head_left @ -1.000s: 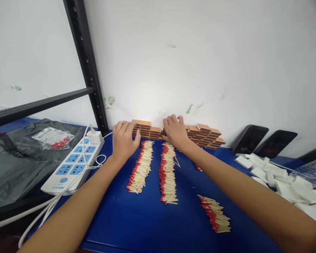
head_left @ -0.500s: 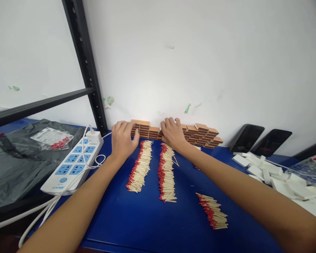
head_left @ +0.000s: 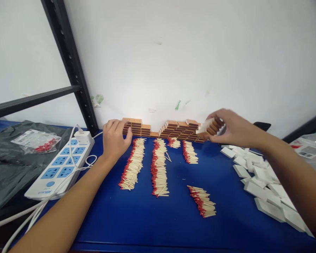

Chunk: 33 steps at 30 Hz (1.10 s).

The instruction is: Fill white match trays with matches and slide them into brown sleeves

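My left hand (head_left: 115,137) is at the left end of a row of stacked matchboxes (head_left: 136,127), fingers curled at the top and thumb at the front. My right hand (head_left: 227,128) grips a small stack of matchboxes (head_left: 213,127), tilted and raised in front of the row's right end. Between the left stacks and the stepped, leaning matchboxes (head_left: 180,130) the row drops to a low single box (head_left: 154,134). Before the row lie long bands of red-tipped matches (head_left: 133,165) and matches (head_left: 160,168), with smaller match piles (head_left: 202,202) to the right.
A white power strip (head_left: 60,163) with cables lies at the left, beside a grey plastic bag (head_left: 5,158) on which a clear packet (head_left: 36,140) rests. White small boxes (head_left: 255,188) are heaped on the right. A black shelf post (head_left: 70,66) stands against the white wall.
My right hand has moved from the middle of the row to the right and now holds several matchboxes off it. The left hand keeps its place. The view has turned slightly right.
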Motion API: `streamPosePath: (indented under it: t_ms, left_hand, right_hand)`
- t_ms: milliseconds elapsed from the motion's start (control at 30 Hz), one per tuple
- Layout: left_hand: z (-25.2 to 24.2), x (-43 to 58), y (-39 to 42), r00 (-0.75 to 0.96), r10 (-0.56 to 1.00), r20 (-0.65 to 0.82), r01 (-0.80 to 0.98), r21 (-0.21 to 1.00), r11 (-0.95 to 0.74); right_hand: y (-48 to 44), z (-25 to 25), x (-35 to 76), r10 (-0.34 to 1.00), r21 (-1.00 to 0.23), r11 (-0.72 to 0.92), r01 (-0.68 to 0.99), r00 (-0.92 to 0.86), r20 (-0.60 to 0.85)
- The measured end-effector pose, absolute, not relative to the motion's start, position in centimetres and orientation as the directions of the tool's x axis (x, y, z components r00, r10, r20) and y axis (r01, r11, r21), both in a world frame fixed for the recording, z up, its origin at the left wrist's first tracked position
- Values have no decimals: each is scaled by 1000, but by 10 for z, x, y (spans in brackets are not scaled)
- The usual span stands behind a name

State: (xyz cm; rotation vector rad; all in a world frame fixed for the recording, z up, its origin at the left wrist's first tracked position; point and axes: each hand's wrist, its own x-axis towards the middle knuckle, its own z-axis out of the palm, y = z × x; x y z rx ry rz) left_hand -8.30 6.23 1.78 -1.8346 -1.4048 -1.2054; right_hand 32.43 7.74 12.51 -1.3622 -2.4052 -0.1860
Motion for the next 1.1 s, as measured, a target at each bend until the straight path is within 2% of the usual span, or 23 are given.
streamPosePath:
  t_ms: [67, 100, 233, 333, 433, 567, 600, 700, 800, 900, 1100]
  left_hand:
    - [18, -82, 62, 87, 474, 876, 933, 95, -347]
    - [17, -81, 63, 102, 483, 870, 926, 94, -365]
    - [15, -81, 64, 153, 498, 854, 901, 87, -425]
    - [14, -80, 66, 204, 486, 850, 883, 54, -466]
    - [15, -79, 65, 230, 468, 853, 875, 29, -483]
    - [19, -75, 62, 260, 447, 856, 863, 2, -505]
    - [20, -73, 60, 272, 445, 853, 859, -8, -511]
    - [22, -66, 54, 329, 452, 829, 841, -40, -539]
    - [24, -58, 47, 372, 456, 809, 810, -43, -585]
    - [25, -51, 43, 424, 444, 789, 767, -53, -639]
    - [24, -47, 42, 481, 448, 753, 726, -56, -685]
  right_hand:
    - [78, 102, 352, 882, -201, 464, 862, -429, 198]
    - [80, 88, 361, 889, -224, 458, 861, -434, 147]
    - [88, 45, 372, 900, -236, 416, 878, -435, -31]
    - [89, 42, 369, 911, -262, 364, 894, -400, -100]
    - [82, 54, 359, 922, -318, 359, 877, -387, -25]
    - [64, 65, 336, 898, -391, 432, 813, -349, 266]
    - [59, 64, 330, 884, -398, 460, 794, -368, 289]
    - [46, 54, 317, 853, -429, 521, 738, -471, 225]
    - [42, 41, 312, 827, -314, 562, 766, -515, 224]
    - [48, 33, 312, 838, -180, 537, 825, -496, 226]
    - [59, 33, 323, 856, -123, 472, 873, -421, 299]
